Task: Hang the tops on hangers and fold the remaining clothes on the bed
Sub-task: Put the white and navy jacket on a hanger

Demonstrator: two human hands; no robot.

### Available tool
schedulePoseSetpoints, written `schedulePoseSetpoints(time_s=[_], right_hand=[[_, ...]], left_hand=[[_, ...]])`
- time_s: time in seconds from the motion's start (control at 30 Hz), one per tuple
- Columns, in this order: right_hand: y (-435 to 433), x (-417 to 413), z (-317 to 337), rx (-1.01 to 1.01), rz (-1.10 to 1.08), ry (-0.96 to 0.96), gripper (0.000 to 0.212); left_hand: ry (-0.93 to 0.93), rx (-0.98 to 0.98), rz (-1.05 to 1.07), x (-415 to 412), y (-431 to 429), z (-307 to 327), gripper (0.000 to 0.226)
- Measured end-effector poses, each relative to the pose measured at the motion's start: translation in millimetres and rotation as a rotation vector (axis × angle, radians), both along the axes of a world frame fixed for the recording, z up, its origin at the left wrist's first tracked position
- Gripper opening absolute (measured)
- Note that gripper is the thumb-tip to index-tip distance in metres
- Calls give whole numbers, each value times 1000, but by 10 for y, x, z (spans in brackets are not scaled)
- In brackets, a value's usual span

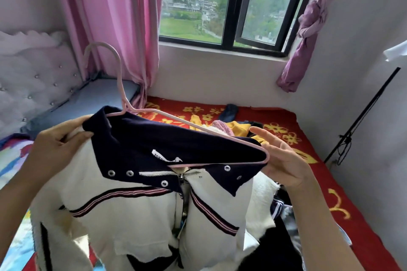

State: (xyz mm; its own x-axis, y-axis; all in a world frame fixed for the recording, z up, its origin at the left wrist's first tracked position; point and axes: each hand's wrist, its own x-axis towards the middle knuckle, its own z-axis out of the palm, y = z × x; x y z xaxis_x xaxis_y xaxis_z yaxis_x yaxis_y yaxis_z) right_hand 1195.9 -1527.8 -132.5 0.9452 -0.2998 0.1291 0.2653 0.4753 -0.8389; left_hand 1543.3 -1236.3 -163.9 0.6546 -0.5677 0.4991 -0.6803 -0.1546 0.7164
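Note:
A white jacket (136, 211) with a navy collar, snap buttons and a half-open zip hangs in front of me over the bed. A pale pink hanger (123, 94) sits inside its collar, hook pointing up and left. My left hand (55, 141) grips the collar's left end at the hanger's shoulder. My right hand (284, 158) is at the hanger's right tip, fingers straight and spread, thumb under the collar edge. A pile of other clothes (233, 127), yellow, pink and dark, lies on the bed behind the jacket.
The bed has a red sheet with yellow flowers (308, 182). A padded white headboard (33, 77) stands at the left, pink curtains (114, 17) and a window (231, 6) behind. A black stand (363, 112) leans at the right wall. More garments (284, 211) lie under the jacket.

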Motion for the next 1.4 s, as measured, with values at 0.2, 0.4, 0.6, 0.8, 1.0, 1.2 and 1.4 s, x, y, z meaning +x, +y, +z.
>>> schedulePoseSetpoints(time_s=[0.2, 0.4, 0.6, 0.8, 1.0, 1.2, 1.4], right_hand=[[48, 169, -131, 126, 98, -140, 29], [-14, 270, 26, -323, -213, 394, 39], [224, 476, 266, -447, -460, 440, 34], [565, 847, 446, -389, -365, 427, 28], [85, 516, 552, -328, -385, 471, 15], [32, 465, 464, -579, -412, 655, 25], [-60, 448, 622, -1427, -540, 910, 45]], left_hand=[[62, -87, -99, -96, -73, 107, 59], [-212, -64, -290, -261, -216, 188, 58], [-583, -90, -164, -326, -311, 91, 45], [-523, -150, -223, -663, -551, 63, 43], [-81, -272, -31, -456, -256, 9, 60], [-151, -355, -50, -682, -339, 52, 58], [-226, -350, -50, -762, -361, 138, 67]])
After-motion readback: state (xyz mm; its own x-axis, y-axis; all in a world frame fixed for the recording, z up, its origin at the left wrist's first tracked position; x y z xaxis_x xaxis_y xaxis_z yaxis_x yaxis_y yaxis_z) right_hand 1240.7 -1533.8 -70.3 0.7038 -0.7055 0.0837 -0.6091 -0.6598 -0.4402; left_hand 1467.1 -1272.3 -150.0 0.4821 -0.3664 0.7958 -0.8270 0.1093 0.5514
